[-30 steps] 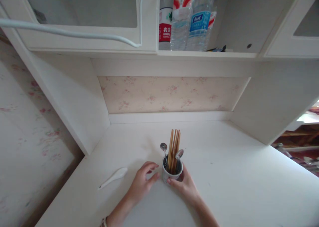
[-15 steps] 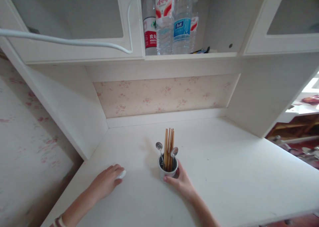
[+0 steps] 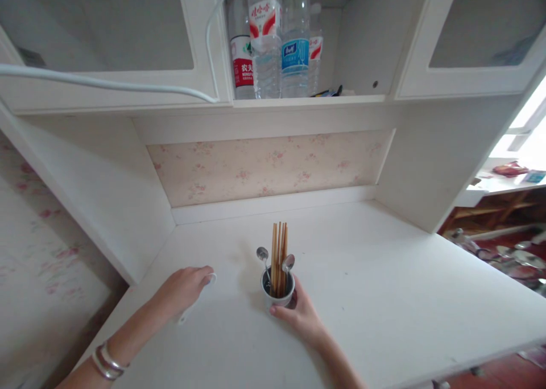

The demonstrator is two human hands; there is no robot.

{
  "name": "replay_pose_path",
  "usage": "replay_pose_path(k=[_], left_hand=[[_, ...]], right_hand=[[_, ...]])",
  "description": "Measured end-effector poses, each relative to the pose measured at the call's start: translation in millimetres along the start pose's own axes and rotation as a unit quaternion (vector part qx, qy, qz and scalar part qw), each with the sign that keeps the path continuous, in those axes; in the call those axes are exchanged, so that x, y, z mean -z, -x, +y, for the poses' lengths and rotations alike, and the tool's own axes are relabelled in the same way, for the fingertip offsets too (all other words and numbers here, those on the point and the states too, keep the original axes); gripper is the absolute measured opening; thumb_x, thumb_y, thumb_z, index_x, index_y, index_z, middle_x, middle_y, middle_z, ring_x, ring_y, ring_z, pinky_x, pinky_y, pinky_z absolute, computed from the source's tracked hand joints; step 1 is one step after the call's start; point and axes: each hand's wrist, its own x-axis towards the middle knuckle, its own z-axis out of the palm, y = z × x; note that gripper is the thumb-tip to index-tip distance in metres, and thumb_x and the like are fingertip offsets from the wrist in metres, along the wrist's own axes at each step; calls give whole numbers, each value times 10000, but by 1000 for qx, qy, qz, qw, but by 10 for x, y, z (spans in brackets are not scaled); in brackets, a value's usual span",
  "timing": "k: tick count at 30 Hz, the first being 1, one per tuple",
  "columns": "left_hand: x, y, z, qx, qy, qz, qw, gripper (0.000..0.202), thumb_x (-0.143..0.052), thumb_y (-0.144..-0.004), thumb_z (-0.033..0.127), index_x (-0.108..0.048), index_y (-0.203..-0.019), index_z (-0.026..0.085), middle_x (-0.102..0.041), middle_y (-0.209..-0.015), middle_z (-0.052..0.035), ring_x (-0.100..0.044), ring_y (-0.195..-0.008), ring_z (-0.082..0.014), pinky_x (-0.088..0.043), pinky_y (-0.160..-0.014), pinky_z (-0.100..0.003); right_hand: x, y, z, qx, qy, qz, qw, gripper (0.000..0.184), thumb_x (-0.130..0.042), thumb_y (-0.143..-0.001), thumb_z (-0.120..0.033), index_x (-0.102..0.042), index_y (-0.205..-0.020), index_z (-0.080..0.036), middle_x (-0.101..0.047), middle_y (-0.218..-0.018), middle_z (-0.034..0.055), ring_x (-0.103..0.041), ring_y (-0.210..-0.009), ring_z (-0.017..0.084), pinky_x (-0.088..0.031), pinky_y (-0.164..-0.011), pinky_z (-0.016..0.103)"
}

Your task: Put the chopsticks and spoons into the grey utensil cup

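Left hand: I have the person's left hand (image 3: 190, 286) at the left of the work area, fingers curled together on the bowl end of a glossy white, short-handled spoon (image 3: 212, 277). Thumb hidden from my view.
White spoon: bowl tip shows past the fingertips, handle end near the underside of the wrist; blurred. I cannot tell whether it touches the tabletop.
Right hand: I see the right hand (image 3: 301, 315) wrapped around the right side of a pale round cup (image 3: 267, 299), thumb across the front, fingers partly hidden behind, spread only as wide as the cup.
Cup: upright on the smooth white tabletop (image 3: 362, 298), near mid-view, well apart from the white spoon.
Cup contents: a bunch of slim brown wooden chopsticks (image 3: 278, 258), nearly vertical; one shiny metal spoon (image 3: 262, 254) leaning left, a second metal spoon (image 3: 289, 262) at right, both bowl up.
Left wrist: silvery banded bracelet (image 3: 108, 361).
Above: clear plastic bottles (image 3: 267, 53) with red or blue labels, in an open white cabinet.
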Motion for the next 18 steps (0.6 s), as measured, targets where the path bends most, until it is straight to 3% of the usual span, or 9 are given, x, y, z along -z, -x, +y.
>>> replay_pose_path(k=[5,9,13,18], left_hand=[[503,-194,460,-17,129,134,982,318,-448,-915,483,-655,-1015,263,-748,-895,-13,-701,-870,-195,-480,-750,-249],[682,-335,827,-23,259,207,943,340,-506,-887,508,-649,-1022,230,-741,-842,6,-703,-708,-160,-510,-670,-224],[550,-449,1135,-76,271,237,930,294,-512,-904,454,-659,-997,216,-729,-890,-7,-689,-705,-141,-518,-687,-222],[86,-466,1342,-121,221,230,940,257,-425,-957,359,-631,-1011,216,-672,-1005,-38,-652,-806,-141,-518,-778,-250]], right_hand=[[15,-5,29,9,-10,-3,1000,737,-840,-656,-300,-480,-1299,-273,-619,-1266,71,-556,-1174,295,-385,-1027,476],[16,-8,53,8,-11,2,1000,750,-853,-637,-319,-491,-1292,-262,-622,-1264,82,-561,-1165,308,-399,-1011,477],[13,-4,46,-1,-8,7,1000,763,-856,-631,-324,-490,-1297,-257,-634,-1248,80,-569,-1155,312,-408,-1003,475],[9,-2,38,9,1,23,1000,786,-863,-613,-312,-495,-1304,-242,-636,-1234,79,-563,-1154,311,-396,-1019,485]])
